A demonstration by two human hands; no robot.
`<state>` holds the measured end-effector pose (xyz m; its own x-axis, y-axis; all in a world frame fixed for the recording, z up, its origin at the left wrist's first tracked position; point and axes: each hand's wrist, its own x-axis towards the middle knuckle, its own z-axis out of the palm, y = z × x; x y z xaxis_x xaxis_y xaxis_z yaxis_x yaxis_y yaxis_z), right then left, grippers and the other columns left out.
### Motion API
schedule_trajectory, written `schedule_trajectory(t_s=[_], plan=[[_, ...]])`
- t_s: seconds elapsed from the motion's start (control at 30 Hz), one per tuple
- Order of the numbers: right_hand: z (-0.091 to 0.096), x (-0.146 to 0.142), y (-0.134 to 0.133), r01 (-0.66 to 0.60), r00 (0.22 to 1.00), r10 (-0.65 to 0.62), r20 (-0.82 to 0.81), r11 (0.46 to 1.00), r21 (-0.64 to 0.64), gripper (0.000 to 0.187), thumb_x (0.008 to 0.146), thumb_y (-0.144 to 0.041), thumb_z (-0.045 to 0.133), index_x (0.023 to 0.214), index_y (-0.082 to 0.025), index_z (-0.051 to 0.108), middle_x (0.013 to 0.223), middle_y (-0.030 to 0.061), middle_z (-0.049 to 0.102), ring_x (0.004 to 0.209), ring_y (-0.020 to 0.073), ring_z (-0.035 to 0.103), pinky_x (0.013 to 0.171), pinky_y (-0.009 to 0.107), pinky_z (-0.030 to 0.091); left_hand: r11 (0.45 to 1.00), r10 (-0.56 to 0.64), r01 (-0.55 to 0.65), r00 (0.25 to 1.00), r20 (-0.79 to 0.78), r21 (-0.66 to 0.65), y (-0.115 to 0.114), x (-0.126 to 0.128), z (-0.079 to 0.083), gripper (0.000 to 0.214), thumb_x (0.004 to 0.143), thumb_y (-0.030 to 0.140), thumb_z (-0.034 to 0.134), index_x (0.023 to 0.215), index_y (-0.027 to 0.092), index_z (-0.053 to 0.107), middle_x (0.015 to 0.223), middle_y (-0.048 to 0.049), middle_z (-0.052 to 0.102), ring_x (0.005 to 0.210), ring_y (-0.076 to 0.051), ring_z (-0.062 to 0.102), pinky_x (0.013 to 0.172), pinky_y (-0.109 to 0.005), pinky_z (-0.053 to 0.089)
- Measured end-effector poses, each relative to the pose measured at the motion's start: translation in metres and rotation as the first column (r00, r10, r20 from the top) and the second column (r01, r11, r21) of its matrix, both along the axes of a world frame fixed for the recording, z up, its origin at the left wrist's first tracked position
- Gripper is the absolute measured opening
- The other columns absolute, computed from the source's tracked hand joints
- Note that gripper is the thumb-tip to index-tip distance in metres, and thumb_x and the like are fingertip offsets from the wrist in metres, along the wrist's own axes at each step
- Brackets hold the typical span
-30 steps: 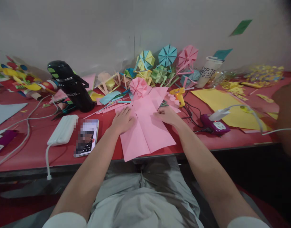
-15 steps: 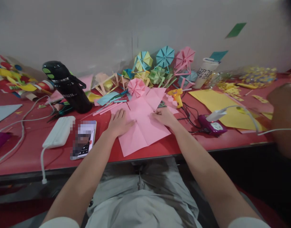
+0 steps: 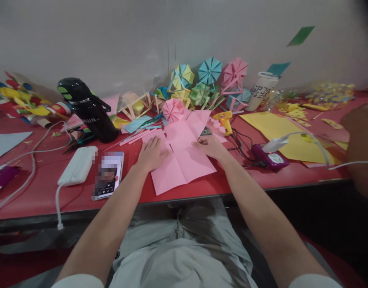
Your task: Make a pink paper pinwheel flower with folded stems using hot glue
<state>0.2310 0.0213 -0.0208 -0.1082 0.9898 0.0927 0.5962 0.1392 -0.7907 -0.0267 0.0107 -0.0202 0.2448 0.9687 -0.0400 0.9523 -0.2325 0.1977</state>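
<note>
Creased pink paper (image 3: 184, 160) lies before me at the table's front, its sheets or flaps spread out. My left hand (image 3: 151, 155) rests flat on its left part, fingers stretched and thumb apart. A narrow dark gap in the paper shows beside that thumb. At the right side, my right hand (image 3: 210, 146) is closed, thumb and curled fingers pinching the pink paper's edge. Just behind the paper sits a pink folded-paper wheel (image 3: 173, 110). A yellow glue gun (image 3: 226, 121) lies beyond my right hand.
To the left are a black bottle (image 3: 95, 120), a white power bank (image 3: 78, 165) and a phone (image 3: 109, 176). Several folded-paper wheels (image 3: 210, 71) lean on the wall. On the right stand a purple power socket (image 3: 269, 157) with cables, yellow paper (image 3: 277, 134) and another person's arm (image 3: 362, 148).
The gap in the pink paper beside my left thumb shows more clearly. Both hands keep almost the same places; the view has shifted slightly.
</note>
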Motion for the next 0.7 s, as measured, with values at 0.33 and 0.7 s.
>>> schedule_trajectory(t_s=[0.33,0.7], plan=[[-0.001,-0.002,0.001,0.001,0.996,-0.007,-0.084,0.998,-0.069,0.03,0.075,-0.038,0.07,0.06,-0.018,0.053,0.054,-0.0051,0.044,0.053,0.008,0.036,0.054,0.026,0.026,0.995,-0.001,0.002,1.0,-0.009,0.097,-0.008,0.008,0.007,0.053,0.101,0.042,0.032,0.138,0.011,0.055,0.158,-0.0196,0.044,0.149,-0.032,0.039,0.122,-0.052,0.031],[-0.004,0.003,0.004,-0.043,0.989,0.018,-0.149,0.985,-0.165,0.02,0.07,-0.027,0.076,0.066,-0.017,0.059,0.064,0.0013,0.063,0.061,0.0121,0.054,0.055,0.025,0.036,1.0,-0.006,0.006,1.0,-0.021,-0.006,-0.001,0.005,-0.003,0.073,0.101,0.051,0.025,0.16,0.006,0.022,0.17,-0.0201,0.017,0.158,-0.034,0.015,0.127,-0.057,0.014]])
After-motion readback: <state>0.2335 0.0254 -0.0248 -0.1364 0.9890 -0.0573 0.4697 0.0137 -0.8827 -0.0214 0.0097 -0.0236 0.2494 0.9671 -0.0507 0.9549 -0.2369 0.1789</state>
